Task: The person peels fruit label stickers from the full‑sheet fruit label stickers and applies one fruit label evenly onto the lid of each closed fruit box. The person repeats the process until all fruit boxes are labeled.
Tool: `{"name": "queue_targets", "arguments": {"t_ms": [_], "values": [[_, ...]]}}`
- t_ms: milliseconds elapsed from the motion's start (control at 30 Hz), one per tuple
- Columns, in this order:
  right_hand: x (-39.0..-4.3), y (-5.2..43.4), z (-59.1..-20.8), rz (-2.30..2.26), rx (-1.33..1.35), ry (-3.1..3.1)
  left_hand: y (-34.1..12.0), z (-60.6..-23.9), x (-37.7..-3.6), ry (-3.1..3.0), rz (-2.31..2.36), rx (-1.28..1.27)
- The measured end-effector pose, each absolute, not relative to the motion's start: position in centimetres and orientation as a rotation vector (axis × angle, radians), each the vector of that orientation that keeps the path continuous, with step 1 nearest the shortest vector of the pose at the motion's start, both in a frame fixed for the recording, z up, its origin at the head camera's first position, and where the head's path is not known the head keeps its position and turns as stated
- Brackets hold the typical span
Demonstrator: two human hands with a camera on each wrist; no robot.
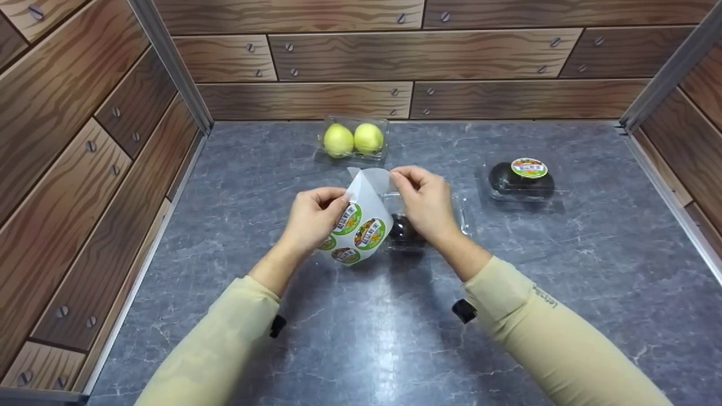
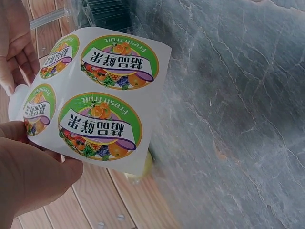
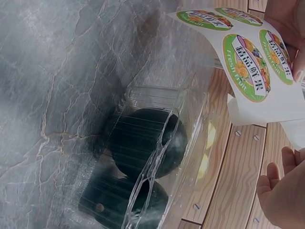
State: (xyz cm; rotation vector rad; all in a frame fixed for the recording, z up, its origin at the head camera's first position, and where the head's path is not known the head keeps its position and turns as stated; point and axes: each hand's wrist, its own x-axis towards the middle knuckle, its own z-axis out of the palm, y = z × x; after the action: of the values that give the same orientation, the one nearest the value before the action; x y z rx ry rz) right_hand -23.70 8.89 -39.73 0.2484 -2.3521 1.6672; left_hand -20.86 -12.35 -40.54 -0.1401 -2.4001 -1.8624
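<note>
Left hand [image 1: 313,217] gripping sticker sheet [image 1: 358,223], right hand [image 1: 426,203] pinching its far corner above desk [image 1: 366,338]; clear box of dark fruit [image 1: 406,228] directly beneath right hand, long axis near-far.

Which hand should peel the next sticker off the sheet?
Right, probably. The left hand grips the sticker sheet beside its labels, steadying it; the right hand pinches only the top edge and sits over the unlabelled clamshell.

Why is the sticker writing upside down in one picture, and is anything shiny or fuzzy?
Left wrist view: the sticker sheet reads upside down because that camera looks from the other side; the hand is blurry up close. Right wrist view: the clear box glints with light. Head view: the grey table shows a pale sheen.
</note>
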Motion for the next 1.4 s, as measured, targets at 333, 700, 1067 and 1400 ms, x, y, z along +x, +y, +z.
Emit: {"name": "queue_targets", "arguments": {"t_ms": [333, 700, 1067, 1400], "values": [[-23.9, 9.2, -39.6, 1.667, 0.247, -2.328, -12.5, -40.6, -20.8, -2.404, -1.866, -0.134], [-24.0, 9.6, -39.7, 1.639, 0.248, -2.325, -12.6, -40.7, -20.8, -2.404, -1.868, -0.118], [-24.0, 9.7, -39.7, 1.617, 0.252, -2.313, -13.3, -41.1, -20.8, -2.437, -1.792, -0.107], [-24.1, 9.7, -39.8, 1.63, 0.257, -2.282, -13.7, -41.4, -20.8, -2.424, -1.79, -0.078]]}}
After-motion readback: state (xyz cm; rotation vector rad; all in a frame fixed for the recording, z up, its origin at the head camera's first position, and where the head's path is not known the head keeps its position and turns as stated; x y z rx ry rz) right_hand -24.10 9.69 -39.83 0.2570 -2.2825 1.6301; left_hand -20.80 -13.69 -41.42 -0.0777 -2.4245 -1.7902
